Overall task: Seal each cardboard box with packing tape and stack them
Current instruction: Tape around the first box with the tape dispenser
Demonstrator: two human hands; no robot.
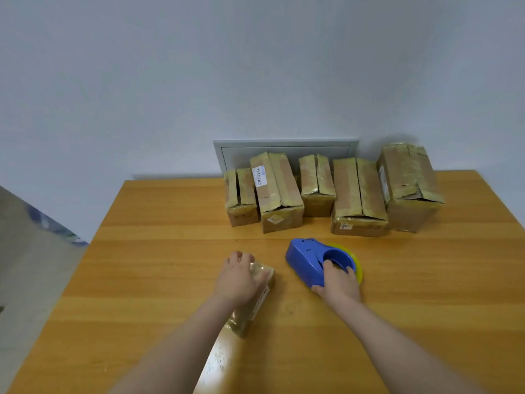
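While the left hand curls its fingers over the small box, this box lies flat on the table | look: brown cardboard, shiny yellowish tape, white label on its side | right hand: grips the blue tape dispenser just beside

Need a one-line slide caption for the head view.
Left hand holds a small taped cardboard box on the wooden table; right hand grips the blue plastic tape dispenser.

Wooden table against pale grey wall, grey panel behind
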